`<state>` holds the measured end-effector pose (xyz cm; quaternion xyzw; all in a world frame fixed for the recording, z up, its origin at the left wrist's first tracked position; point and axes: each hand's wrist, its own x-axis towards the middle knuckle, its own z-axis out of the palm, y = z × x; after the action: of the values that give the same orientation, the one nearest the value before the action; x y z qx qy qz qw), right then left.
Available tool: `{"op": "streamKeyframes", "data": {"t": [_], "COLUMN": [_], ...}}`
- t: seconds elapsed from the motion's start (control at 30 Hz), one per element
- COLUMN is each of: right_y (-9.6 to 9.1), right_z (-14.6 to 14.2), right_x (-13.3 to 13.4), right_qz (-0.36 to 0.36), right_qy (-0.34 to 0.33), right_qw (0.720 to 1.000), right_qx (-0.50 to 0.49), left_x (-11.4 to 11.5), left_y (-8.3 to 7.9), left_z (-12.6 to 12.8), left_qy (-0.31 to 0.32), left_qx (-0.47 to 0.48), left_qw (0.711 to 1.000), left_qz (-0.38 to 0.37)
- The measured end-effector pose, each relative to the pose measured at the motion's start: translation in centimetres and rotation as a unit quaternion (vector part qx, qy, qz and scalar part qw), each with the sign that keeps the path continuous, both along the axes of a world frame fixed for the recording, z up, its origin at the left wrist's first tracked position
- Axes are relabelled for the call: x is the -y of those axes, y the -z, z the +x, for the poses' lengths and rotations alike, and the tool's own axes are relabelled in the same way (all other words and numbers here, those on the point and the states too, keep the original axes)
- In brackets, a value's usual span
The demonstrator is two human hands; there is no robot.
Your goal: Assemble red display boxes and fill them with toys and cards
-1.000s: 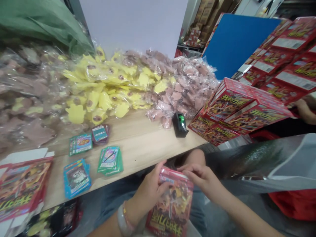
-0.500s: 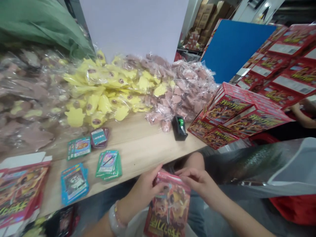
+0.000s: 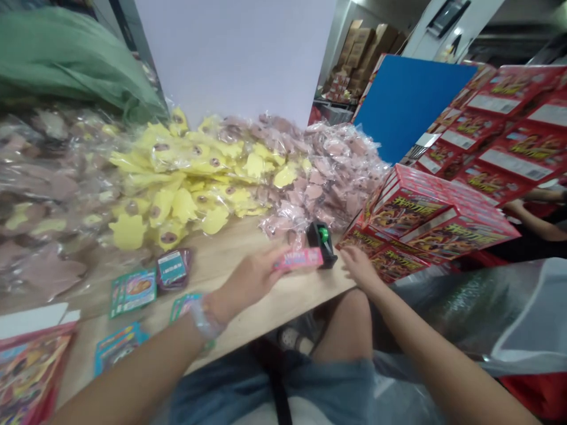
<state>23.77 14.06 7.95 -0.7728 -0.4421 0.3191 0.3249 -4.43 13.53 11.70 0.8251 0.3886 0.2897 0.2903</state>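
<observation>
In my left hand (image 3: 252,276) is a small printed card box (image 3: 299,260), gripped by its side. Its pink end faces me, just in front of the black tape dispenser (image 3: 322,245) with a green roll. To the right of the dispenser, my right hand (image 3: 359,268) reaches over the table edge with its fingers loosely spread, holding nothing that I can see. Beneath my left forearm lie stacks of cards: a green-edged stack (image 3: 133,292), a purple-edged stack (image 3: 173,268) and a partly hidden blue stack (image 3: 117,345).
Bagged yellow and pink cutouts (image 3: 186,177) are heaped along the back of the table (image 3: 248,321). Red printed boxes (image 3: 420,212) stand stacked at the right edge, with more cartons (image 3: 509,127) behind. Flat red box blanks (image 3: 31,366) lie at left. Another person's arm (image 3: 538,221) shows far right.
The card box has gone from my lap up to the tape dispenser in my left hand. My right hand has let go of it and moved up beside the dispenser.
</observation>
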Motion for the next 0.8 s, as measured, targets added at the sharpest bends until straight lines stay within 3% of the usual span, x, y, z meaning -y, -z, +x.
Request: {"op": "streamKeyframes", "data": {"t": [0.13,0.23,0.33,0.53,0.7,0.8], "right_y": [1.8,2.1,2.8,4.8,2.7,2.2], "right_z": [0.4,0.1,-0.3,-1.0,-7.0,-10.6], "right_x": [-5.6,-6.4,-5.1,0.6,2.0,1.8], "right_qz": [-0.183,-0.212,-0.141,0.043,0.101,0.108], "right_qy": [0.021,0.041,0.057,0.080,0.013,0.033], "right_qw": [0.975,0.959,0.963,0.976,0.965,0.942], "right_qx": [-0.126,-0.184,-0.220,-0.197,-0.243,-0.317], "left_x": [-1.2,-1.8,-2.7,-3.5,-3.3,-1.9], "left_y": [2.0,2.1,1.3,1.2,2.1,1.8], "left_z": [2.1,2.6,2.6,2.9,4.5,5.0], "left_qy": [0.021,0.020,0.024,0.007,-0.006,-0.028], "left_qx": [-0.093,-0.131,-0.147,-0.189,-0.194,-0.197], "left_qw": [0.995,0.991,0.988,0.982,0.981,0.980], "left_qz": [0.008,-0.013,-0.028,-0.014,0.005,-0.002]}}
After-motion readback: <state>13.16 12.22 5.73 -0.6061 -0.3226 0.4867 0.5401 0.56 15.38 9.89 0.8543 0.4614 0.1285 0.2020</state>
